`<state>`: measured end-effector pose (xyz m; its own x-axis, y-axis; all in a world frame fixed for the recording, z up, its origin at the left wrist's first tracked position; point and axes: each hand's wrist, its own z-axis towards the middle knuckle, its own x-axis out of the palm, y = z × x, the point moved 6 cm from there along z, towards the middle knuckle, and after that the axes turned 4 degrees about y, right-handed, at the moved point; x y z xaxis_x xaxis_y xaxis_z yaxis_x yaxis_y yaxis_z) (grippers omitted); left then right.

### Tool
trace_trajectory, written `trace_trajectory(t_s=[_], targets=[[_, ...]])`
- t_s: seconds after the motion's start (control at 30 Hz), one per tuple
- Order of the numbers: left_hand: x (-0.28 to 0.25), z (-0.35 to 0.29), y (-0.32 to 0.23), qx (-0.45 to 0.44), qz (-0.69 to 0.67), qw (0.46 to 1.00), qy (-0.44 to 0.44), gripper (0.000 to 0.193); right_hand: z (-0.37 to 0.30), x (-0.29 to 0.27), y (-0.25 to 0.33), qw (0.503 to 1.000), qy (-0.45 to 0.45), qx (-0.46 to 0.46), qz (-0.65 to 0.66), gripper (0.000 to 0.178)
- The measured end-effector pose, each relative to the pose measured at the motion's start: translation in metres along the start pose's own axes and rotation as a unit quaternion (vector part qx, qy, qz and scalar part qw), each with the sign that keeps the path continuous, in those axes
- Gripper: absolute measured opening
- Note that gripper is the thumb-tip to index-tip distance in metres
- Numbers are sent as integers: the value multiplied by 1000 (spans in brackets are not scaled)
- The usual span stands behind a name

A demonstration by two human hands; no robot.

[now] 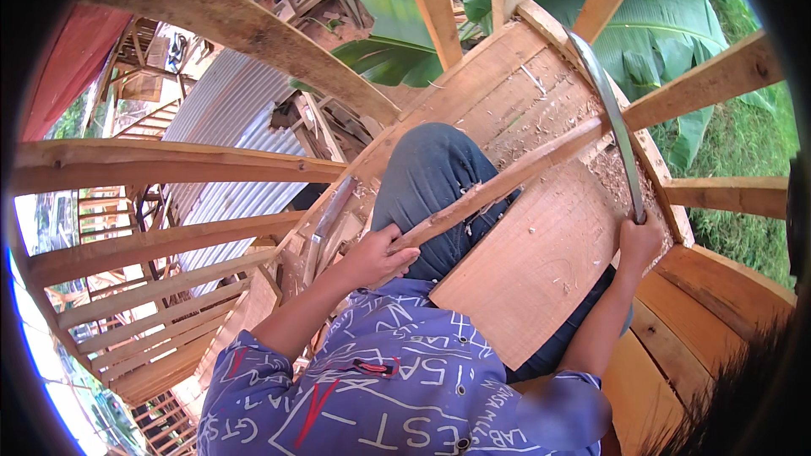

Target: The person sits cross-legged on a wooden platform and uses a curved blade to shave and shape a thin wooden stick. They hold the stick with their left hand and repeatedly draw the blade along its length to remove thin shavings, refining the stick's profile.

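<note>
My left hand (382, 255) is closed around the near end of a long, thin wooden stick (498, 186). The stick slants up to the right, over my bent knee and past the corner of a wide wooden board (532, 262). In my right hand (639, 243) is the handle end of a long curved blade (621, 127), like a sickle or curved machete. It arcs upward and crosses the stick near its far end; whether the edge touches the wood I cannot tell. The board lies tilted across my right leg.
Wood shavings (583, 89) are scattered over the plank floor (507, 110). Upright wooden slats (177, 160) fan out around me like a railing. A long grey metal object (328, 224) lies left of my knee. Beyond are corrugated roof sheets (224, 105) and large green leaves (659, 29).
</note>
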<state>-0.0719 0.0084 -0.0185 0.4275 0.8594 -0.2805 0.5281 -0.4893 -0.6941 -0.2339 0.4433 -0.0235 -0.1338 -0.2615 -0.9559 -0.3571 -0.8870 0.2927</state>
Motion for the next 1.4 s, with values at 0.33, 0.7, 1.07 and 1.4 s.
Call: trace_trajectory(t_s=[0.33, 0.7, 1.07, 1.4], targets=[[-7, -31, -5, 89, 195, 974, -68, 26, 7, 11, -29, 961, -122, -78, 234, 24], [2, -45, -13, 159, 244, 951, -103, 35, -9, -29, -10, 942, -170, -138, 253, 20], [-6, -49, -14, 124, 196, 967, -108, 26, -19, -33, 20, 941, -115, -241, 207, 16], [-17, -37, -11, 45, 176, 979, -89, 24, -17, -27, 11, 964, -110, -219, 103, 21]])
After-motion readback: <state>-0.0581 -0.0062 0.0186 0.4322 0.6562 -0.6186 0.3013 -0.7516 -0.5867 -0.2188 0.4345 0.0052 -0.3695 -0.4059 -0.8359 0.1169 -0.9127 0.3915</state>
